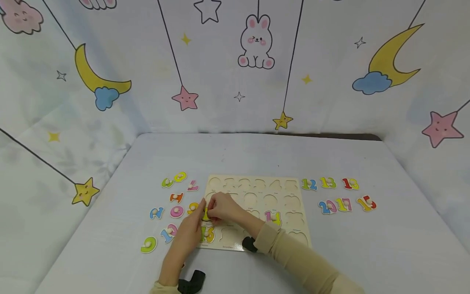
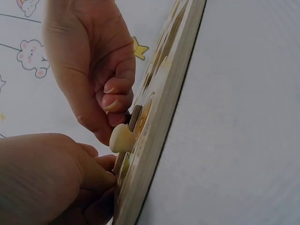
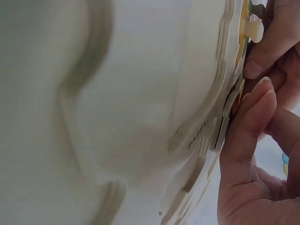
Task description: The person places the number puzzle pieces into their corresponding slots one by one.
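I'm pinching a yellow number piece (image 1: 206, 214) between the drawn-together thumb and fingers of the right hand (image 1: 225, 207), with the piece sitting at the left side of the wooden number puzzle board (image 1: 260, 200), just above the 16 piece (image 1: 210, 234). The left hand (image 1: 191, 228) is bringing its fingers against that edge, but whether they're gripping I'm unable to tell.

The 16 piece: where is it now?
In the head view, the 16 piece lies on the lower left corner of the wooden board, just right of the left hand and below the yellow piece by the right hand.
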The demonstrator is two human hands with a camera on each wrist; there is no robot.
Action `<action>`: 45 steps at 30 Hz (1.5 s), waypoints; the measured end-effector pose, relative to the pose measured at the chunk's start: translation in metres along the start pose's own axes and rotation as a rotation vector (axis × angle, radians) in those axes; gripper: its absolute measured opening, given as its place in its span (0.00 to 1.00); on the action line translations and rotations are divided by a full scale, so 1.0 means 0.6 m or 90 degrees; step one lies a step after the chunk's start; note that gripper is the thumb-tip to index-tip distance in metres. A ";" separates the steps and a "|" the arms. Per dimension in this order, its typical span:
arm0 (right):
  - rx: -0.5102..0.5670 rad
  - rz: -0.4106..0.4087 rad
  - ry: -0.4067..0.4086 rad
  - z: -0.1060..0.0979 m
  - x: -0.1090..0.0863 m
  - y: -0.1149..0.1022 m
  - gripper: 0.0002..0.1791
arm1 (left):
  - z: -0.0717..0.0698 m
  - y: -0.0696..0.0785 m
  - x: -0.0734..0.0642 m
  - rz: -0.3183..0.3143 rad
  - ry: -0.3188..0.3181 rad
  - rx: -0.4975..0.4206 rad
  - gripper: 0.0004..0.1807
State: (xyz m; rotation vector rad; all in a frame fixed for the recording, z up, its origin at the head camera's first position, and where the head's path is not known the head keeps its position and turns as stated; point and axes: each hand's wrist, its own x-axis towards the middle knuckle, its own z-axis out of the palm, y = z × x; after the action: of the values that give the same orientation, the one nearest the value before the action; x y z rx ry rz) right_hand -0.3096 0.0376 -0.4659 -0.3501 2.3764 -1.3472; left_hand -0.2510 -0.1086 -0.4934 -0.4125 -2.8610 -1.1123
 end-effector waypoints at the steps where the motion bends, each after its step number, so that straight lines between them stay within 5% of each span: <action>1: 0.003 0.004 -0.001 0.001 0.000 -0.001 0.07 | 0.000 0.001 0.000 0.001 0.001 0.002 0.29; 15: -0.078 0.032 -0.050 -0.006 0.001 -0.011 0.07 | 0.005 -0.001 0.001 0.017 0.007 -0.004 0.30; 20: -0.088 -0.004 -0.079 -0.022 -0.021 -0.017 0.06 | 0.007 -0.004 -0.001 0.016 0.009 -0.007 0.29; 25: -0.057 -0.058 -0.080 -0.086 -0.064 -0.006 0.10 | 0.008 -0.003 -0.003 0.006 0.005 -0.001 0.27; 32: -0.030 -0.080 0.009 -0.219 -0.151 0.052 0.11 | 0.003 0.001 -0.006 -0.003 0.006 0.003 0.28; 39: -0.014 0.005 0.130 -0.330 -0.249 0.146 0.15 | 0.000 0.005 -0.002 -0.004 0.003 0.003 0.27; 45: -0.055 0.116 0.187 -0.366 -0.287 0.225 0.16 | 0.000 0.006 -0.001 -0.017 -0.009 -0.006 0.26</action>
State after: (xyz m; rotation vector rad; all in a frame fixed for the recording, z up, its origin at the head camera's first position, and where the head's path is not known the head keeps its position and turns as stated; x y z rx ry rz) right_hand -0.2573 0.3424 -0.4442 0.0468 2.6357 -1.2884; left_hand -0.2495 -0.1065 -0.4911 -0.3845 -2.8836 -1.1311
